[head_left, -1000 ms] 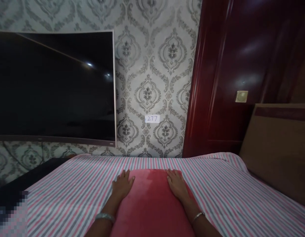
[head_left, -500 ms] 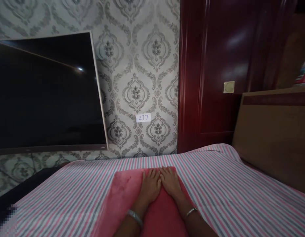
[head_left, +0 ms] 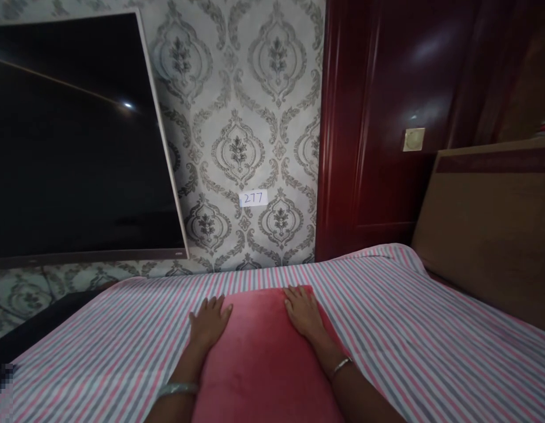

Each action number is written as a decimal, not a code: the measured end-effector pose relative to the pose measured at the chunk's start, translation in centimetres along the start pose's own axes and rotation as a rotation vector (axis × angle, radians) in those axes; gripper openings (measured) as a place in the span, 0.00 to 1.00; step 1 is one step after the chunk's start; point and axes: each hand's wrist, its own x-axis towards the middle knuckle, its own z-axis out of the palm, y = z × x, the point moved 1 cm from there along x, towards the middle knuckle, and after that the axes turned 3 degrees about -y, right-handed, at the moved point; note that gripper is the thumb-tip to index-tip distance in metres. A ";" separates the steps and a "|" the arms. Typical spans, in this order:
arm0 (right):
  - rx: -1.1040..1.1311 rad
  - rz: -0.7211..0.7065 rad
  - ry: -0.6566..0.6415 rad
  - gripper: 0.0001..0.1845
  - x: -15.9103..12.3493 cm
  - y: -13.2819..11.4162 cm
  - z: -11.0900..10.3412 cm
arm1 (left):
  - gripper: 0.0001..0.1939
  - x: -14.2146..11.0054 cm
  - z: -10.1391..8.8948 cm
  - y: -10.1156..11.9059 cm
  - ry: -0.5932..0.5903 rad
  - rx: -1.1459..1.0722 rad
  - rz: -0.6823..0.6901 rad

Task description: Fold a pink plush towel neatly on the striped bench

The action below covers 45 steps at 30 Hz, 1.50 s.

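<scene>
A folded pinkish-red plush cloth [head_left: 263, 352] lies flat on a striped bedsheet [head_left: 122, 335] of pink, grey and white. My left hand [head_left: 209, 320] rests at the cloth's far left corner, palm down with fingers spread, its thumb near the cloth's edge. At the far right corner my right hand [head_left: 304, 310] lies flat on the cloth, fingers stretched out. Neither hand grips anything. Bracelets circle both wrists.
A large dark television [head_left: 73, 141] hangs on the patterned wall [head_left: 237, 76] at left. A paper label [head_left: 253, 198] reading 277 is stuck there. Dark red wooden panelling [head_left: 364, 117] and a big cardboard box [head_left: 492, 223] stand at right.
My left hand has moved left, from beside the right hand to the cloth's left edge. The right hand has stayed near the far right corner. The view has tilted slightly down.
</scene>
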 end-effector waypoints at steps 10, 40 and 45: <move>-0.074 0.031 -0.128 0.30 0.7 -0.5 -1.5 | 0.32 0.1 1.3 -0.2 0.082 -0.057 0.043; -0.064 0.042 -0.107 0.30 1.8 -0.6 0.0 | 0.31 0.2 1.2 0.2 0.051 -0.033 0.052; -0.056 0.048 -0.105 0.30 1.6 -1.3 0.1 | 0.31 0.3 1.1 0.2 0.039 -0.042 0.053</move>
